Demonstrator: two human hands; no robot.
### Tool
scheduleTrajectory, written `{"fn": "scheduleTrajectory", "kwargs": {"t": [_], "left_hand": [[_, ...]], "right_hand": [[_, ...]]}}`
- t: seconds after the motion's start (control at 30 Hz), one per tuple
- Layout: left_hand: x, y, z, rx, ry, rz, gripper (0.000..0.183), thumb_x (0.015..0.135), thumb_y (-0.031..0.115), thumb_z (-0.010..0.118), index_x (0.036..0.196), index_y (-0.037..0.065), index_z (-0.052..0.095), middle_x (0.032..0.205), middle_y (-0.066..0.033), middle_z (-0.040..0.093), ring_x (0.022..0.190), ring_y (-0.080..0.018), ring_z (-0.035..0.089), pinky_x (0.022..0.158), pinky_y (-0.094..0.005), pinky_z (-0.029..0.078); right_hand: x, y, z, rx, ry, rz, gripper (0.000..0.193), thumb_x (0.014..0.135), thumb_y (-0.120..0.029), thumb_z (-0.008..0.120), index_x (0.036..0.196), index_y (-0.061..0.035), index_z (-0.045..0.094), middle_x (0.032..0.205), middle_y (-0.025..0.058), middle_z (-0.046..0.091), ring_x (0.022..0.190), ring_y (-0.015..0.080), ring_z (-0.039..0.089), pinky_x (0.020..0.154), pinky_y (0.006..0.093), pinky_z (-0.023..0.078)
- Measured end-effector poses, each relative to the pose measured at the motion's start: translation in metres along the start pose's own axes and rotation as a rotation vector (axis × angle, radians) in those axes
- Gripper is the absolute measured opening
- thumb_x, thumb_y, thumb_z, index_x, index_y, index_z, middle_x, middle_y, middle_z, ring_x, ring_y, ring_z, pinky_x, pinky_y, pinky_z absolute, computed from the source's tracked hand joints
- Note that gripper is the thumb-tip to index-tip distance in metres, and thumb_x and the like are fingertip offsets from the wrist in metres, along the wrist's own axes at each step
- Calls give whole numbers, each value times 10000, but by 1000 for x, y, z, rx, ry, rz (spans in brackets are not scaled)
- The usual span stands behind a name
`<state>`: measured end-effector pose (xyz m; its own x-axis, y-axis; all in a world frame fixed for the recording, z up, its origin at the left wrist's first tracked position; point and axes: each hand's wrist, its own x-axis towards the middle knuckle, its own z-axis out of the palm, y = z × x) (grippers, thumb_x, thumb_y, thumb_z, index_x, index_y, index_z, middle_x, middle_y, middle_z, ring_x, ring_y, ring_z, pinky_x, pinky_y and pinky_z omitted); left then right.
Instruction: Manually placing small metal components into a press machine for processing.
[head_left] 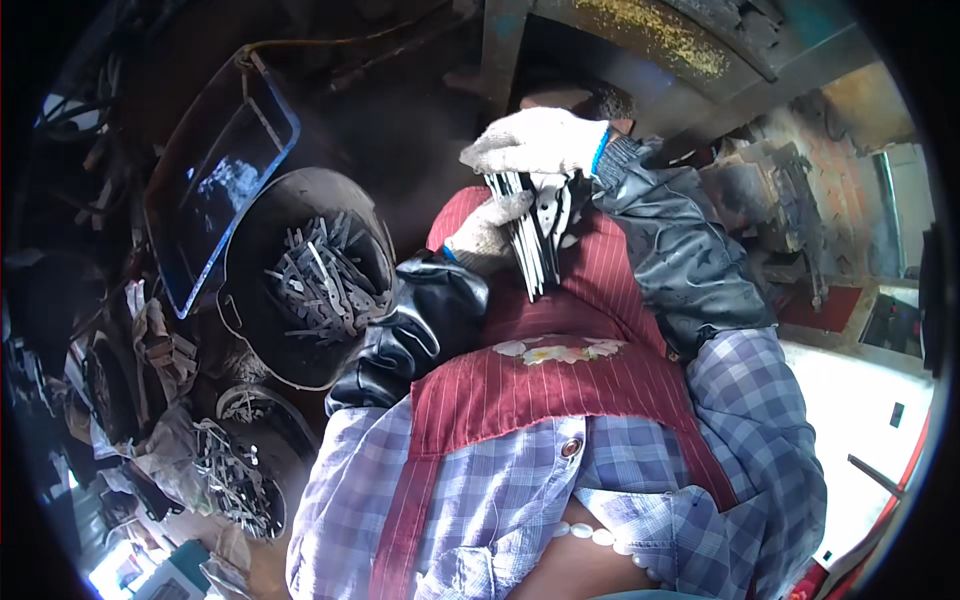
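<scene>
A red striped apron (600, 380) is filling the near lap; above it, the left hand (487, 232) and right hand (537, 140) are pinching a stack of thin metal blades (535, 235), likely stiff, sharp-edged, slippery; gripping flat sides seems safest. A pan of metal pieces (320, 280) is sitting left.

Dim cluttered workshop; dark grimy floor (400, 130); daylight at right.

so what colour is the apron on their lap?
Dark red with thin stripes, apron; head view shows it best.
</scene>
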<state>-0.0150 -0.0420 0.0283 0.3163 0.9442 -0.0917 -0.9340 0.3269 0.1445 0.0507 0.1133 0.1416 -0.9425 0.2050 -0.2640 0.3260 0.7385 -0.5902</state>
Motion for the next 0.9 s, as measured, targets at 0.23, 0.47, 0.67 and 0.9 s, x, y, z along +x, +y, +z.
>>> {"fn": "scheduleTrajectory", "kwargs": {"t": [0.23,0.47,0.67,0.9], "left_hand": [[13,4,-11,-108,68,208,363,892,115,573,1205,-68,546,1144,-250,628,1092,-411,610,1028,-577,451],[19,8,-9,-171,42,290,437,872,162,582,1248,-55,532,1226,-253,598,1143,-408,586,1035,-547,440],[14,6,-2,-129,-170,227,485,864,139,579,1314,-16,490,1260,-214,587,1183,-391,565,1073,-546,403],[13,7,-4,-142,1,256,448,879,119,578,1304,2,497,1223,-204,594,1140,-367,588,1038,-522,445]], "right_hand": [[-72,3,30,487,599,101,325,915,-243,648,1140,-9,672,1061,79,695,964,161,662,851,279,516],[-110,-23,88,226,495,379,368,869,-374,660,1057,-61,709,912,127,724,888,254,695,804,345,521],[-107,-30,86,499,232,494,338,913,-328,608,1009,-12,681,793,96,680,660,163,655,638,314,527],[-133,-10,82,1241,314,474,258,982,-206,547,1044,26,643,871,56,679,669,97,625,570,228,521]]}}
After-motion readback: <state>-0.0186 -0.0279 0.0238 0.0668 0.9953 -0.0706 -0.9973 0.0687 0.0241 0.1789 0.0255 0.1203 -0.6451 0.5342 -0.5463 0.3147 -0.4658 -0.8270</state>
